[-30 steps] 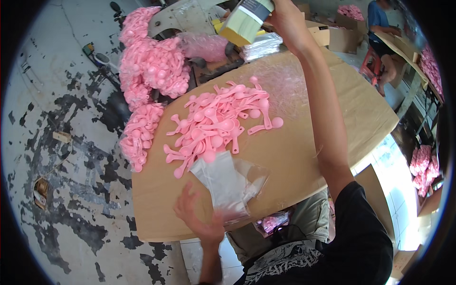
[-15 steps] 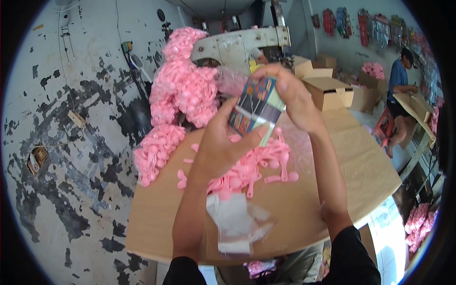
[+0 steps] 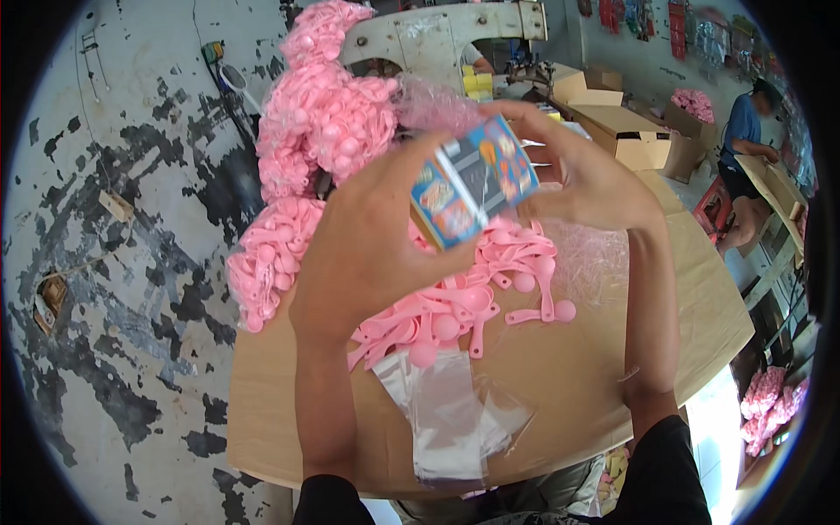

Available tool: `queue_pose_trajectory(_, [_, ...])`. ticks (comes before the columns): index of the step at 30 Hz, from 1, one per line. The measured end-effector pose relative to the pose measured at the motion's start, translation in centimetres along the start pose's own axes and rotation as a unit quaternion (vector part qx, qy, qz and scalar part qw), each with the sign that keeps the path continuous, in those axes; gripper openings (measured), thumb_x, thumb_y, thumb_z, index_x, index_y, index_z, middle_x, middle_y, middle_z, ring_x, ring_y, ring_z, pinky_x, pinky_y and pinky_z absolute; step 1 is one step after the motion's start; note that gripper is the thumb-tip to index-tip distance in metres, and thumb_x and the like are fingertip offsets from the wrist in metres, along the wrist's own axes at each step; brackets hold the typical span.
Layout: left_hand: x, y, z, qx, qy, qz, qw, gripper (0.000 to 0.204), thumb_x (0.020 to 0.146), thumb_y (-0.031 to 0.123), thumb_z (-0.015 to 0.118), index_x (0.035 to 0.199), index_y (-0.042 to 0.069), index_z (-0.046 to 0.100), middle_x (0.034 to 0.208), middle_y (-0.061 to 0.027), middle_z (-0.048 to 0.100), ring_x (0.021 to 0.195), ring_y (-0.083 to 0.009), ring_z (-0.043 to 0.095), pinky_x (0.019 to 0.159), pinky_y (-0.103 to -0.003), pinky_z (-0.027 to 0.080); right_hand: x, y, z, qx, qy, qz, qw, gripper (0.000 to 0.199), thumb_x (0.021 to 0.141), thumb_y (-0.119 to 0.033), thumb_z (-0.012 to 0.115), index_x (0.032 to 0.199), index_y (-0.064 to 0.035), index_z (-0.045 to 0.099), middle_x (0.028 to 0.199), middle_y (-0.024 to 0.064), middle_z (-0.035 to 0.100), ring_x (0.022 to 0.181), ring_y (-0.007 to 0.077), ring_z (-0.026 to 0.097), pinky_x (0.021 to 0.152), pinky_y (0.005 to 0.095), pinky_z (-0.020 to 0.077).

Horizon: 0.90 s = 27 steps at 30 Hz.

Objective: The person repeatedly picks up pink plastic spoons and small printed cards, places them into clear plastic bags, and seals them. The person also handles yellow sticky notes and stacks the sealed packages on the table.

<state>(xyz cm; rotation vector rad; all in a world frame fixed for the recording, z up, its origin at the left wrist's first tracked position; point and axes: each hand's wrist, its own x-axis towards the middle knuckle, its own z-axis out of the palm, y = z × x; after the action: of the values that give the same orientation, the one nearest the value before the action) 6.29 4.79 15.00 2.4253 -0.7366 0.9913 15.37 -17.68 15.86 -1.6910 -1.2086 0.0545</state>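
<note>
Both my hands hold a small colourful printed box (image 3: 472,179) up above the wooden board (image 3: 569,376). My left hand (image 3: 367,254) grips its near left side with fingers wrapped over it. My right hand (image 3: 586,175) holds its far right end. Below the hands lies a heap of pink plastic spoons (image 3: 464,297) on the board. A stack of clear plastic bags (image 3: 451,411) lies at the board's near edge.
Big bundles of pink spoons in bags (image 3: 319,114) pile up at the board's far left. A sewing-type machine (image 3: 437,35) and open cardboard boxes (image 3: 621,131) stand behind. Another person in blue (image 3: 748,131) works at a table to the right. The floor (image 3: 114,262) is blotchy grey concrete.
My right hand brought the box down from far away toward me. My left hand left the clear bags and took hold of the box too.
</note>
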Motion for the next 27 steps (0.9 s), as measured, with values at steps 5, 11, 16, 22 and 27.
queue_pose_trajectory(5, [1.3,-0.2,4.0,0.076,0.273,0.030,0.958,0.082,0.067,0.015,0.083,0.137,-0.001,0.043,0.109,-0.0197,0.060,0.098,-0.0377,0.061,0.083,-0.044,0.051,0.8,0.6,1.6,0.250,0.051,0.030,0.967,0.070,0.095,-0.045,0.061,0.141,0.0014,0.036,0.120,0.0143,0.059,0.107,0.0195,0.059,0.086,0.0320,0.0529])
queue_pose_trajectory(11, [-0.8,3.3,4.8,-0.098,0.097,0.012,0.990,0.097,0.076,0.011,0.079,0.152,-0.002,0.020,0.125,-0.0251,0.054,0.109,-0.0341,0.059,0.094,-0.041,0.048,0.4,0.7,2.3,0.059,0.114,-0.013,0.992,0.082,0.081,-0.041,0.079,0.139,0.0011,0.037,0.119,0.0096,0.058,0.107,0.0165,0.056,0.092,0.0311,0.0472])
queue_pose_trajectory(16, [-0.1,2.8,-1.2,-0.139,-0.143,-0.031,0.979,0.062,0.079,0.008,0.077,0.135,-0.003,0.051,0.124,-0.0170,0.061,0.112,-0.0211,0.060,0.095,-0.034,0.048,-3.6,-0.5,-2.6,-0.193,-0.034,0.025,0.980,0.076,0.069,-0.020,0.080,0.132,0.0021,0.043,0.105,0.0097,0.063,0.095,0.0161,0.061,0.084,0.0305,0.0500])
queue_pose_trajectory(22, [-1.1,2.2,0.1,-0.192,-0.230,-0.074,0.951,0.056,0.075,0.010,0.081,0.126,0.000,0.059,0.125,-0.0158,0.062,0.112,-0.0229,0.061,0.096,-0.036,0.047,-5.8,0.6,0.6,-0.198,-0.239,0.148,0.939,0.060,0.063,-0.021,0.080,0.112,-0.0003,0.052,0.095,0.0144,0.066,0.087,0.0252,0.065,0.074,0.0325,0.0492])
queue_pose_trajectory(27, [-2.3,2.5,4.6,-0.150,-0.379,-0.042,0.912,0.075,0.074,0.039,0.081,0.133,0.002,0.054,0.128,-0.0182,0.059,0.116,-0.0325,0.058,0.100,-0.037,0.043,-10.9,7.5,4.1,-0.207,-0.308,0.067,0.926,0.077,0.066,-0.028,0.083,0.127,0.0031,0.049,0.114,0.0210,0.059,0.107,0.0348,0.059,0.093,0.0401,0.0464])
